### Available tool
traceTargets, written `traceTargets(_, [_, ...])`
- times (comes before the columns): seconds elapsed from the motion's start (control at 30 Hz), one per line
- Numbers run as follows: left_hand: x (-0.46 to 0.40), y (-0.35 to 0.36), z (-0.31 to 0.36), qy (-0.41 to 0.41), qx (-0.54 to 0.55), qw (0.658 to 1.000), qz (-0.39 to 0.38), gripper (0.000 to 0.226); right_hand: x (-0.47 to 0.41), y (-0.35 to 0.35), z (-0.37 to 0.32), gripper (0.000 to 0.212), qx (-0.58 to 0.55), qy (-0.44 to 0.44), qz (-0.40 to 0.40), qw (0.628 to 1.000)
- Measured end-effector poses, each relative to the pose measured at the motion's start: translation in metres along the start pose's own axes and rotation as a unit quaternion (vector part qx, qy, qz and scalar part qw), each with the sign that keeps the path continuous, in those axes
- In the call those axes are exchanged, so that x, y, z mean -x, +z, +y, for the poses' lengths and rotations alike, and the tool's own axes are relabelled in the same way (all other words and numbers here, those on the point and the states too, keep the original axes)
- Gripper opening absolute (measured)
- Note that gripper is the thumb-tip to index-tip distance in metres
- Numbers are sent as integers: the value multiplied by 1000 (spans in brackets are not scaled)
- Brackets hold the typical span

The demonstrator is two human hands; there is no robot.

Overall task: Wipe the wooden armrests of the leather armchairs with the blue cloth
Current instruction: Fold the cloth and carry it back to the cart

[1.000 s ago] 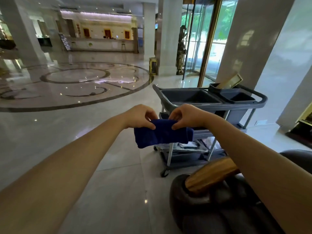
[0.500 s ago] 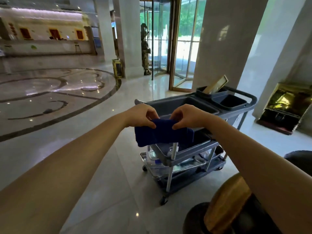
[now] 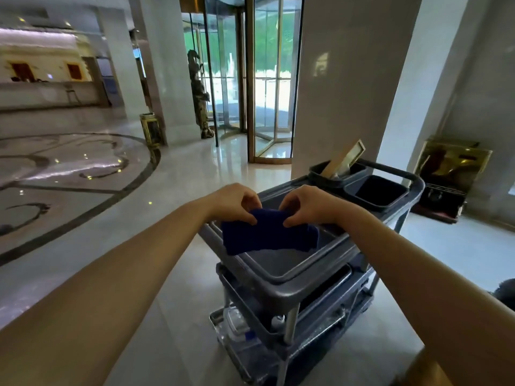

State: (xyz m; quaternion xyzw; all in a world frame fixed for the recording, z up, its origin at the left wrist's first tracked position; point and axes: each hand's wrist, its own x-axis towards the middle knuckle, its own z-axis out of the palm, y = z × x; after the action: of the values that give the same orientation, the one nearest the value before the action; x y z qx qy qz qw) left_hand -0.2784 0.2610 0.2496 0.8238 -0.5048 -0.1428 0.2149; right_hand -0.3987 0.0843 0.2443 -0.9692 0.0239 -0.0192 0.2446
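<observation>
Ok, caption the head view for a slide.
Both hands pinch the folded blue cloth above the grey cleaning cart in a marble lobby.

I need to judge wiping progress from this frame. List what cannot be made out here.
- Armchair: head view, only a dark sliver shows, cut off by the right edge.
- Armrest: just a brown corner at the bottom edge; whether wiped cannot be told.
- Cart lower shelves: contents blurred, partly hidden by the top tray.
- Cloth: upper corners hidden under the left hand and right hand.
</observation>
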Motion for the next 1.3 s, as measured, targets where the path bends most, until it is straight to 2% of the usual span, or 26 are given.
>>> traceTargets(0.13, [-71,-13,-35,23,8,1000,-8,19,-55,-9,38,22,-11,36,18,999])
traceTargets(0.37, [-194,8,-101,84,20,991,-104,20,-124,16,112,22,-40,150,42,987])
traceTargets(0.7, [-338,60,-170,210,-1,943,-257,23,-180,78,175,26,-71,363,114,922])
traceTargets(0.83, [-369,90,-189,222,10,926,-305,23,-192,103,193,27,-82,425,116,894])
traceTargets(1.1, [-384,163,-224,224,16,898,-379,23,-194,165,227,23,-109,501,64,856])
traceTargets(1.3, [-380,196,-242,233,-9,888,-397,21,-191,201,233,26,-137,531,35,836])
